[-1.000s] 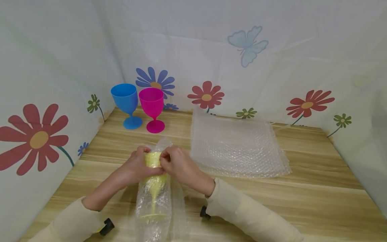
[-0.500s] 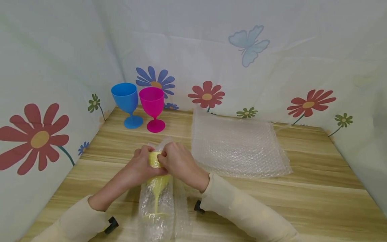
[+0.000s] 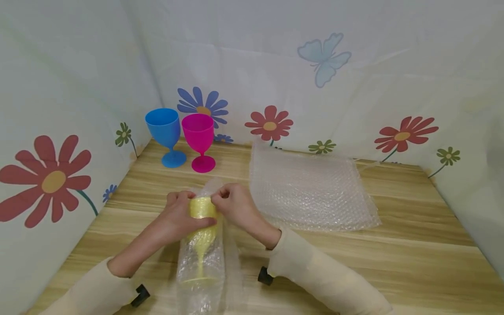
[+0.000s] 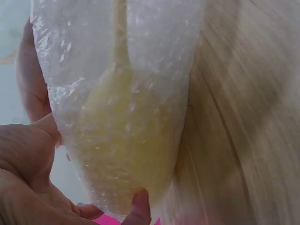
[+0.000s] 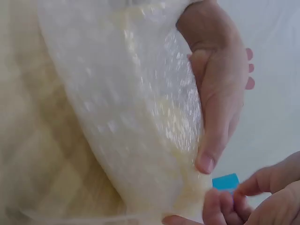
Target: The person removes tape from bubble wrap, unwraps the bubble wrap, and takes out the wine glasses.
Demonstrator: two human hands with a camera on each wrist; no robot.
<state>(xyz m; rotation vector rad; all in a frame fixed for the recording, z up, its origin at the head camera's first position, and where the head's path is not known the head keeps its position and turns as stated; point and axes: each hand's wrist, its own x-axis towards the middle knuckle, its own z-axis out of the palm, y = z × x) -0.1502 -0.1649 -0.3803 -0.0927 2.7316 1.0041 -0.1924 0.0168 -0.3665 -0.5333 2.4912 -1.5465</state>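
Note:
In the head view a yellow plastic goblet [image 3: 201, 245] lies inside clear bubble wrap [image 3: 185, 273], its bowl away from me and its foot toward me. My left hand [image 3: 179, 221] grips the wrapped bowl from the left, thumb across the upper side. At the rim's right side my right hand [image 3: 238, 209] pinches the wrap between curled fingers and thumb. The left wrist view shows the goblet's stem and bowl blurred through the wrap [image 4: 154, 42], a left fingertip pressing near the rim. In the right wrist view the wrap [image 5: 108, 112] covers most of the goblet.
A blue goblet [image 3: 163, 127] and a pink goblet [image 3: 198, 133] stand upright at the back left of the wooden table [image 3: 354, 271]. More bubble wrap [image 3: 311, 192] lies flat at the back, right of my hands. Flower-printed cloth [image 3: 244, 65] encloses the back and sides.
The wrapped goblet shifts slightly right, then back left. My right hand has drawn a little right from the left hand, leaving more of the yellow bowl in sight. The other goblets stay put.

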